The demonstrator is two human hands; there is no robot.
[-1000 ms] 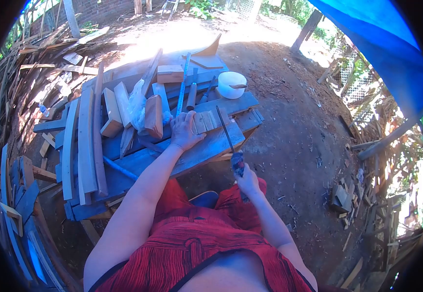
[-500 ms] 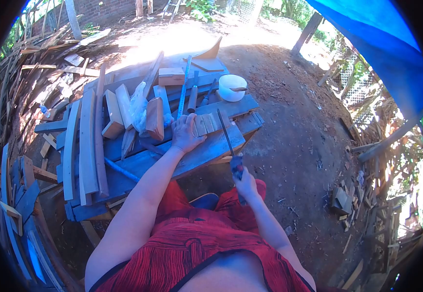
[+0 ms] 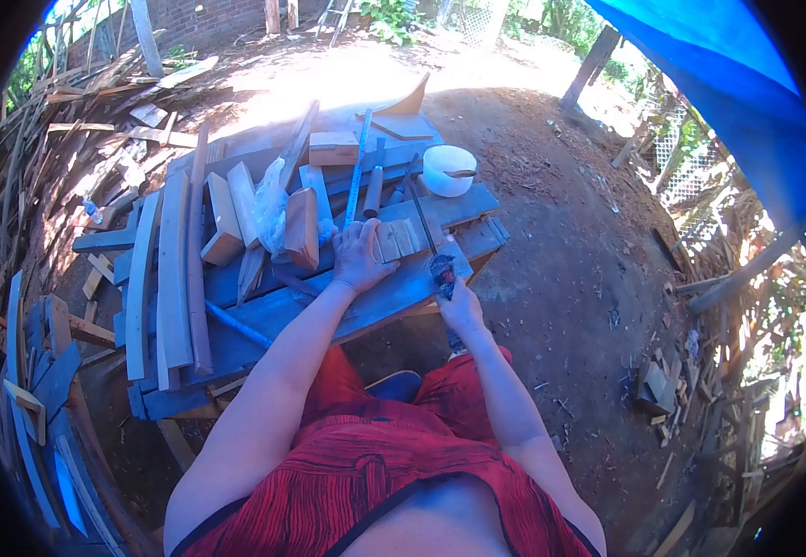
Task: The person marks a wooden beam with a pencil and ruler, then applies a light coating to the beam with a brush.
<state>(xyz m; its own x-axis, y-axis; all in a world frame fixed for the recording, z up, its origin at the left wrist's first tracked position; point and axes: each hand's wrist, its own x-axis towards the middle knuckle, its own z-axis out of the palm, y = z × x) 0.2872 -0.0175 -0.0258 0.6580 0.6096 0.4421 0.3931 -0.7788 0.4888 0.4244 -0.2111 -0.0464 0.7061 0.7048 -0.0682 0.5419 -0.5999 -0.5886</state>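
Observation:
My left hand presses a short wooden block onto the workbench, with fingers closed around its left end. Several dark lines cross the block's top. In my right hand is the dark handle of a handsaw, gripped firmly. The narrow blade, seen almost edge-on, points away from me along the block's right end. Whether its teeth touch the wood cannot be made out. Just beyond my left hand lie a blue measuring strip and a dark cylindrical tool.
A white bowl with something dark in it stands at the bench's far right. Long wooden strips, a wooden block and a clear plastic bag lie on the left. Scrap wood is piled on the dirt floor.
My right hand has pushed the handsaw forward, so its handle is now at the bench's front edge. My left hand stays on the block. The whole view has shifted slightly.

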